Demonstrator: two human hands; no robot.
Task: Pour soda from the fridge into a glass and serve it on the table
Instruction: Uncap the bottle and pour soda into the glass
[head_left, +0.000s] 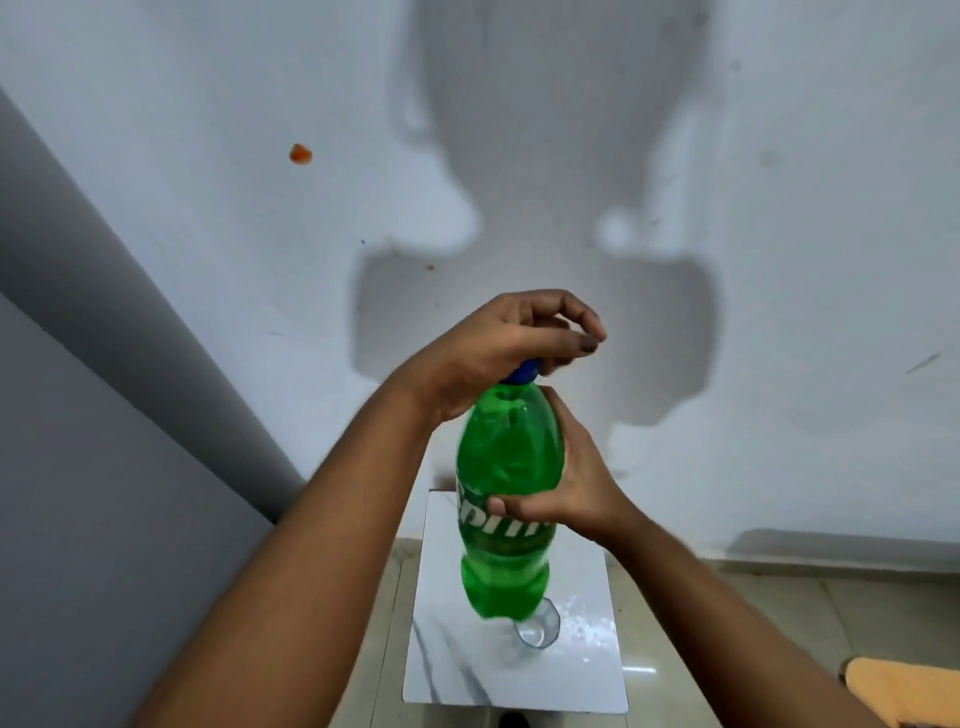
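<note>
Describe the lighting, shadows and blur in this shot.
Head view: light from behind casts a large soft-edged shadow on the white wall; glare speckles the glossy table; the green bottle is slightly motion-blurred; wide-angle distortion slants the grey edge at left.

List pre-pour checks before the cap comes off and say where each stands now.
1. Bottle held steady: ok, right hand wraps its middle, held up off the table.
2. Grip on cap: ok, left hand closed over it.
3. Cap off: not ok, still on.
4. Glass ready: ok, it stands on the table, partly behind the bottle base.
5. Glass empty and clean: cannot tell.
6. Bottle upright: ok, near vertical.
</note>
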